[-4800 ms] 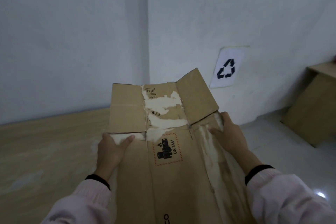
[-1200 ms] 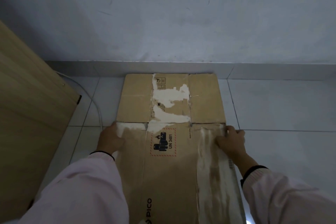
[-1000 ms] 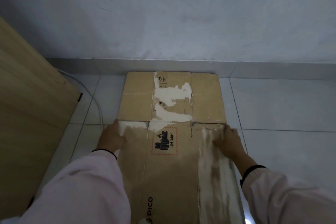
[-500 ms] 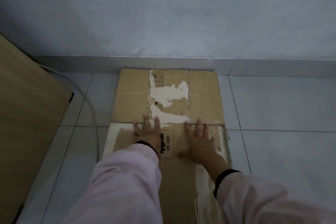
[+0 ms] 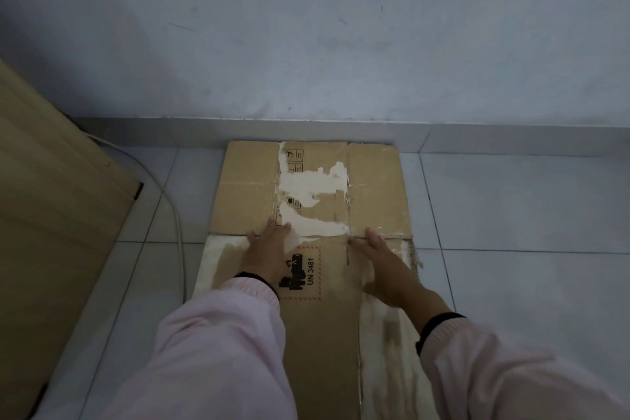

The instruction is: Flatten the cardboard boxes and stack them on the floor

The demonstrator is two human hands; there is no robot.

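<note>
A: Two hands are down on one flattened cardboard box (image 5: 306,283). The left hand (image 5: 267,254) lies palm-down with fingers spread, gripping nothing, its fingertips reaching just past the crease where the end flaps begin. The right hand (image 5: 383,269) is flat and released too, laid beside it on the same panel, with its fingertips at that crease.

B: And where is the box itself?

A: Flat on the tiled floor (image 5: 528,215), directly under both palms. It runs ahead of the fingertips until its far edge meets the base of the wall (image 5: 306,44). A hazard label (image 5: 303,271) shows between the two hands, partly under the left wrist. Out beyond the left hand runs a white cable (image 5: 177,222), and past that a wooden panel (image 5: 51,215).

B: Which step is this, then?

A: Pressing, I'd say: the box looks collapsed and laid in place, and the palms are smoothing it so the creases lie down. I can't see another box beneath it, so this may be the bottom of the stack.

B: What does the next move need?

A: Probably lifting both hands clear without dragging the sheet, checking the flaps ahead of the fingers lie level, then fetching another box. None is in view here.
</note>
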